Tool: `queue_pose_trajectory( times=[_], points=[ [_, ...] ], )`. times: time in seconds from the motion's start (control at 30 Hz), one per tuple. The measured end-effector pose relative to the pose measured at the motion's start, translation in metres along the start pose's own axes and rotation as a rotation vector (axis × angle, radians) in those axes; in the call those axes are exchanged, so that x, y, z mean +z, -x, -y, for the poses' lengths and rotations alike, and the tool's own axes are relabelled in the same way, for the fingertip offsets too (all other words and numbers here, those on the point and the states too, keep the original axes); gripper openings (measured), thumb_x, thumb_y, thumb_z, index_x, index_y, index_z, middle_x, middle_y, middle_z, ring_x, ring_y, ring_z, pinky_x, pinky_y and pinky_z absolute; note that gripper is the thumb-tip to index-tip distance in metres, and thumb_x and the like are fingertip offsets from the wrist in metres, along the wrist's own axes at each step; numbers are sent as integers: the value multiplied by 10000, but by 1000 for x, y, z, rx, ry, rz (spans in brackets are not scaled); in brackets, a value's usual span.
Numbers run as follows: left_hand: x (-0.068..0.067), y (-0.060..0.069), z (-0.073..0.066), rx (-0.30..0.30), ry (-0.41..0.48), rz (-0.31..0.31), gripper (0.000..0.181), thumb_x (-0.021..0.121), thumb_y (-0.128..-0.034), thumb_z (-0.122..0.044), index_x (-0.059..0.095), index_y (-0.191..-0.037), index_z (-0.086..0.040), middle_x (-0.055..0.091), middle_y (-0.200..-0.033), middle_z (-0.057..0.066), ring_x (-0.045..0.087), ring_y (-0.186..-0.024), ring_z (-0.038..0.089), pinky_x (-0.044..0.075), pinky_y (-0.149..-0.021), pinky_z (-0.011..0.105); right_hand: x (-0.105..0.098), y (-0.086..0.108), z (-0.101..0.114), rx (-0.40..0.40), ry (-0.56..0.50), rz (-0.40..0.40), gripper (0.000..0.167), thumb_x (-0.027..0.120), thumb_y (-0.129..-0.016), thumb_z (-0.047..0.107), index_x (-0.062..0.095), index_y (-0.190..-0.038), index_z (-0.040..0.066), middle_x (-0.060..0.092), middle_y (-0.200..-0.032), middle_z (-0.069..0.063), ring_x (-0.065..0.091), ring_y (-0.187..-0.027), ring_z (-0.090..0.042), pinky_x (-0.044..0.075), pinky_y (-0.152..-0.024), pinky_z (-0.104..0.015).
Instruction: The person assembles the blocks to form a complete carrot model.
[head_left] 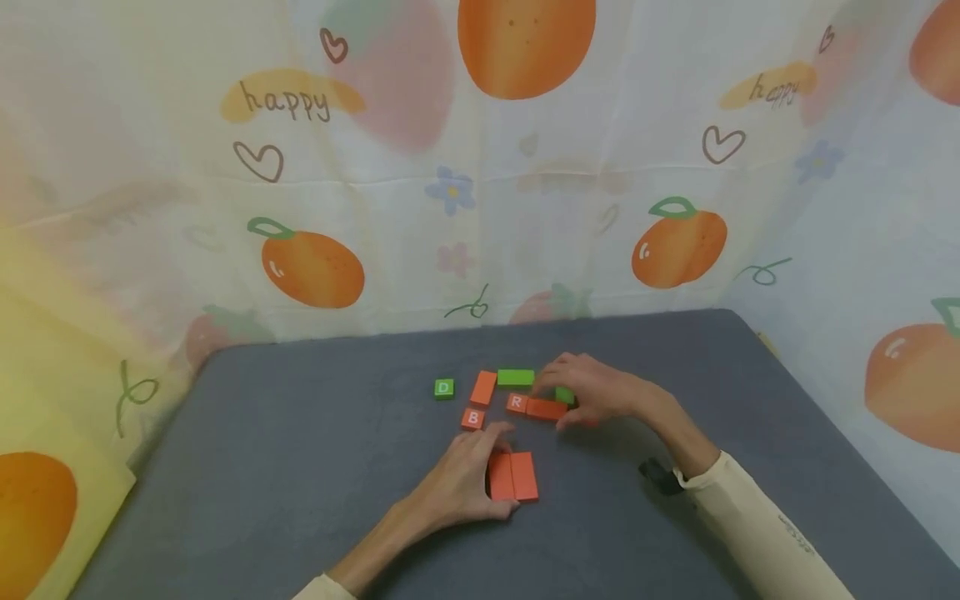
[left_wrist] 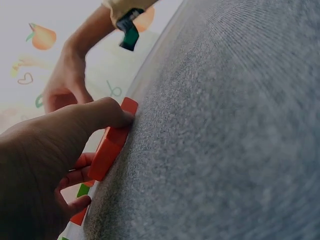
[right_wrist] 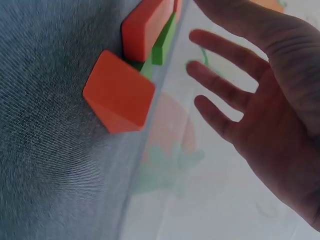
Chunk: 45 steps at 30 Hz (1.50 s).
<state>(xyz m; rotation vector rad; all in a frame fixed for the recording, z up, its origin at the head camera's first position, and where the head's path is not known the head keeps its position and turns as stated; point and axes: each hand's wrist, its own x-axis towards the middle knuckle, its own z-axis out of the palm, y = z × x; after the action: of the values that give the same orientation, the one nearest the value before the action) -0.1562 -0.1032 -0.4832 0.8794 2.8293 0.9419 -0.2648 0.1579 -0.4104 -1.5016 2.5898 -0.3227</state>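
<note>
My left hand (head_left: 459, 477) grips a pair of flat orange-red blocks (head_left: 523, 477) lying side by side on the table, thumb at their near end and fingers at the far end. In the left wrist view, the thumb tip presses one red block (left_wrist: 111, 147). My right hand (head_left: 596, 390) is over the right part of the block group, its fingers spread and holding nothing in the right wrist view. Beneath it lie an orange-red block (head_left: 547, 409) and a partly hidden green block (head_left: 565, 396). Another orange-red block (right_wrist: 120, 95) shows in the right wrist view.
Beyond the left hand lie the lettered blocks B (head_left: 472, 418), R (head_left: 517, 402) and green D (head_left: 444, 388). A tilted orange-red block (head_left: 483, 387) and a long green block (head_left: 515, 379) lie behind them. The grey table (head_left: 300, 450) meets a fruit-print curtain (head_left: 405, 250) at its far edge.
</note>
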Motion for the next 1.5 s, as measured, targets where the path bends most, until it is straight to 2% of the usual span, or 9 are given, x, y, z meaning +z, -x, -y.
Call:
queue_pose_trajectory(
  times=[0.3,0.53,0.73,0.87,1.0,1.1,1.27,1.37,1.5],
  points=[
    [0,1,-1,11,-38,-10,808,874,-760,-395,503,-1430,-138,698,-1210,-48,642,-1073,77,475,-1110,491,13,-8,-11,12,-4,117,587,878,-853,165,639,-1389,167,628,-1448,-49,545,-1341,-334,463,-1097,-605],
    [0,3,2,9,-33,-20,775,875,-761,-387,519,-1411,-161,686,-1208,-57,630,-1069,68,462,-1123,500,18,-8,-6,14,108,75,553,883,-837,118,669,-1341,197,661,-1384,-31,570,-1176,-277,459,-1055,-594],
    [0,6,3,-1,-30,-25,773,876,-755,-394,527,-1405,-164,685,-1213,-56,633,-1060,70,472,-1113,513,23,-10,4,51,182,51,529,861,-874,202,660,-1364,215,671,-1278,-50,541,-1043,-241,461,-974,-581],
    [0,4,3,11,-41,-31,780,884,-742,-392,532,-1397,-158,689,-1227,-45,644,-1073,82,474,-1116,507,26,-12,10,133,112,76,507,838,-894,235,651,-1364,197,690,-1238,-42,547,-1014,-233,446,-945,-578],
    [2,2,2,19,-42,-32,789,885,-742,-391,527,-1405,-156,692,-1232,-44,645,-1082,82,469,-1123,497,24,-10,14,191,20,113,557,856,-876,354,645,-1362,182,684,-1230,-21,577,-1056,-235,455,-953,-553],
    [2,3,2,12,-38,-25,783,881,-753,-397,528,-1409,-158,693,-1222,-49,641,-1082,80,468,-1120,506,21,-8,16,136,46,101,602,886,-832,385,655,-1353,190,664,-1289,-25,580,-1114,-244,485,-963,-534],
    [1,3,2,-13,-6,-3,748,865,-780,-403,534,-1407,-165,678,-1234,-48,632,-1087,91,468,-1112,526,20,-6,18,13,151,79,536,916,-815,245,692,-1299,189,654,-1397,-34,590,-1217,-258,528,-988,-541],
    [1,3,2,-16,-1,2,750,861,-783,-404,532,-1414,-167,676,-1244,-46,632,-1094,92,469,-1109,528,22,-6,18,9,163,63,497,913,-812,195,700,-1261,180,684,-1321,-21,612,-1181,-239,533,-970,-509],
    [3,3,3,-4,-4,-5,771,868,-780,-406,526,-1426,-162,683,-1240,-48,636,-1102,92,472,-1107,524,22,-2,19,35,89,68,511,920,-788,231,676,-1235,178,681,-1221,8,615,-1082,-183,521,-949,-477]
  ],
)
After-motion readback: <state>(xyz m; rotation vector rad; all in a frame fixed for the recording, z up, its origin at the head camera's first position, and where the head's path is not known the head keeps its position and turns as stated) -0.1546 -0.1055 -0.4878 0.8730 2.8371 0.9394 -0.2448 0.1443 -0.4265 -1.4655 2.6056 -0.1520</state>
